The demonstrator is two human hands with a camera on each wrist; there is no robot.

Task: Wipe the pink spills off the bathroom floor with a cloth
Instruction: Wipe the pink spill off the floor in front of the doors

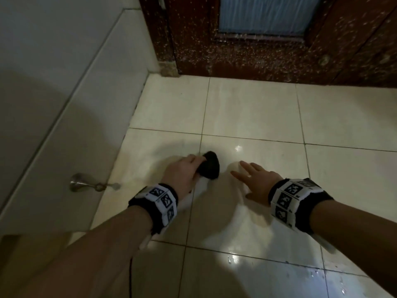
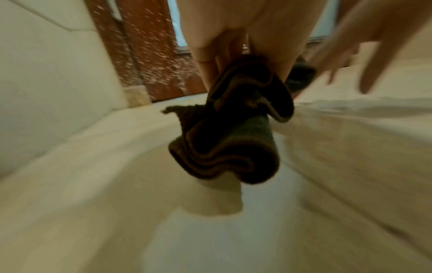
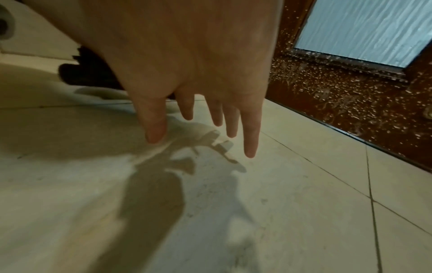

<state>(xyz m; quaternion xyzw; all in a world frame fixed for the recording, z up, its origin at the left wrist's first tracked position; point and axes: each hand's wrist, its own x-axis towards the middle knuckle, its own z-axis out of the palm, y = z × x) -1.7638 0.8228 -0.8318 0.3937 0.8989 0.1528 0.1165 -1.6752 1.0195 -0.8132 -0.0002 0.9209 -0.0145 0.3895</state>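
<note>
Cream glazed tiles make up the bathroom floor (image 1: 253,108), crossed by thin dark grout lines and shining wet near the lower right of the head view. Pale wall tiling (image 1: 71,87) runs along the left, and a dark red-brown door (image 1: 268,54) flecked with white droplets, with a ribbed frosted pane (image 1: 262,16), closes off the far side. A metal door stopper (image 1: 86,184) sticks out low on the wall.

No pink spill can be made out on the tiles in any view.

Both wrists carry black bands with white panels of square black-and-white coded markers; no readable writing appears on them.

The left hand (image 1: 182,173) has its fingers curled round a dark cloth (image 1: 210,166), bunched into folds. In the left wrist view the cloth (image 2: 231,133) hangs down from the fingers, its long axis running from hand to floor, its folded lower end close over the tile; whether it touches is unclear.

The right hand (image 1: 257,179) holds nothing: fingers straight and spread, palm down just above the floor, just right of the cloth.
</note>
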